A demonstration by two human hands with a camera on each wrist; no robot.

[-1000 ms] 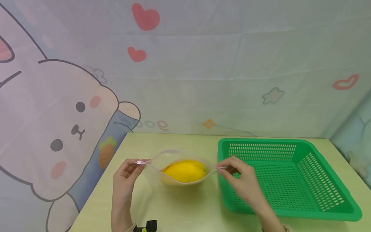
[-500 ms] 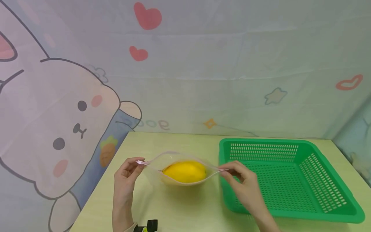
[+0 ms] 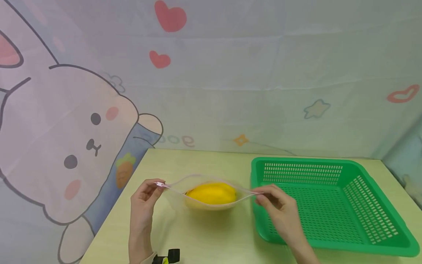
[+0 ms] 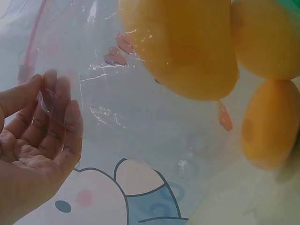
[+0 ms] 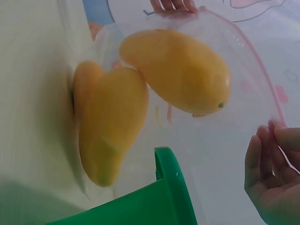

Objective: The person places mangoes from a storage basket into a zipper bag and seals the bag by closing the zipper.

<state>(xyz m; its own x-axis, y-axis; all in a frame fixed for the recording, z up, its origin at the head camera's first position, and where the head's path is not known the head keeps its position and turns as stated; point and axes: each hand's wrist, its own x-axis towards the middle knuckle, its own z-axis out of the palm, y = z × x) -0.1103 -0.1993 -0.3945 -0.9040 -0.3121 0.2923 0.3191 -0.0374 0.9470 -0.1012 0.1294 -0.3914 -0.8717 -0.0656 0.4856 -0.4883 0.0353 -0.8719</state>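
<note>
A clear zip bag (image 3: 211,207) with a pink-edged mouth hangs between my hands, its mouth spread apart. My left hand (image 3: 142,200) pinches the left end of the mouth beside a white slider (image 3: 160,184). At the opposite end, my right hand (image 3: 282,211) pinches the bag's edge between thumb and fingers. Inside lies a yellow mango (image 3: 212,193). Three mangoes show through the plastic in the right wrist view: an upper mango (image 5: 180,70), a lower mango (image 5: 112,126) and one partly hidden mango (image 5: 86,84) behind it.
A green perforated plastic basket (image 3: 316,245) stands on the right of the pale table (image 3: 197,244), close to my right hand. Behind the table hangs a printed cloth (image 3: 230,73) with a cartoon rabbit and hearts.
My right hand has shifted slightly right and down, drawing the bag's mouth a little wider and flatter. My left hand stays nearly where it was. The head view has turned slightly left.
</note>
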